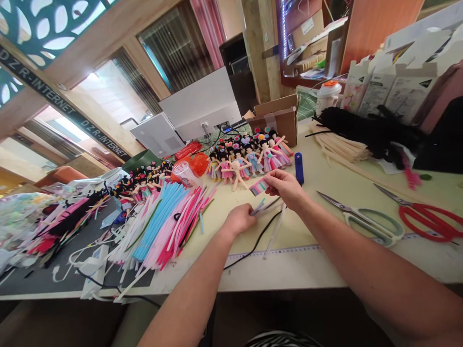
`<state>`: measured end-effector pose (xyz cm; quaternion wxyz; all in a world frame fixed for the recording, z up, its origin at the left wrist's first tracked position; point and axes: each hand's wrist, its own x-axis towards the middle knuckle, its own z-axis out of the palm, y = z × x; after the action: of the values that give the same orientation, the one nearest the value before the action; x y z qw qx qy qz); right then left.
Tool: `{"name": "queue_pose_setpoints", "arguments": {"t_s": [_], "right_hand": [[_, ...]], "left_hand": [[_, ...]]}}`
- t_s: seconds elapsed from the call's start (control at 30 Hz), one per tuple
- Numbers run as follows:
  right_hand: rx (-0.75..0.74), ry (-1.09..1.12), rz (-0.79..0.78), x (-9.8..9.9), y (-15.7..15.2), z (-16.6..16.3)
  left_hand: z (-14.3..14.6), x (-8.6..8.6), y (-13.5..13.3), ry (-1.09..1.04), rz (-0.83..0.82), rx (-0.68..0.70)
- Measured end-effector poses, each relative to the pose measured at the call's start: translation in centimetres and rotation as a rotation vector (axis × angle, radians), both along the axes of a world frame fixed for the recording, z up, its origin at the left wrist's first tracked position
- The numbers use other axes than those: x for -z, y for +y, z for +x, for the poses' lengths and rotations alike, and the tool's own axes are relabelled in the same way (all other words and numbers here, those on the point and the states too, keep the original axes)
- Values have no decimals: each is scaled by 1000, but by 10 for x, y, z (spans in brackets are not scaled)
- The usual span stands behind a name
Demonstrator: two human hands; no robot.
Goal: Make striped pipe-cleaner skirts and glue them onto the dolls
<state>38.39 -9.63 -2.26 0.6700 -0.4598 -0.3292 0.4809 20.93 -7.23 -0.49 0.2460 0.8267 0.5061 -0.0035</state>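
My right hand (287,189) pinches a small flat piece with coloured stripes (258,187), pink, teal and white. Lower and to the left, my left hand (238,220) is closed at one end of some thin pale strips (266,207); its fingertips are partly hidden. Just beyond the striped piece stands a bare beige doll figure (238,173) with its arms spread. Behind it are several finished dolls (249,153) with black hair and colourful skirts. A black cord (258,239) and a clear narrow strip (275,233) lie below my hands.
Pink, white and blue pipe cleaners (159,224) are heaped at left. Scissors with pale handles (374,224) and red-handled scissors (428,217) lie at right. A blue tool (298,167) stands near the dolls. Black pipe cleaners (347,127), a cardboard box (278,115) and a monitor (198,103) are farther back.
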Motion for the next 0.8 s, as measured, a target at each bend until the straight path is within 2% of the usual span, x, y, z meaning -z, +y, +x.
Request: {"name": "queue_pose_setpoints", "arguments": {"t_s": [0.17,0.23,0.33,0.4,0.67,0.8], "right_hand": [[-12,84,30,-1,0,12],[-27,109,32,0,0,15],[-61,126,12,1,1,18],[-79,127,-12,3,2,19],[-217,-9,-263,14,5,28],[-266,6,-324,14,5,22]], "left_hand": [[-28,-14,18,-117,-77,-107],[-41,-17,24,-196,-156,-176],[-54,-19,29,-341,-280,-283],[-56,-17,29,-390,-314,-306],[-28,-6,11,-509,-421,-371],[-5,-4,-4,-539,-519,-335]]}}
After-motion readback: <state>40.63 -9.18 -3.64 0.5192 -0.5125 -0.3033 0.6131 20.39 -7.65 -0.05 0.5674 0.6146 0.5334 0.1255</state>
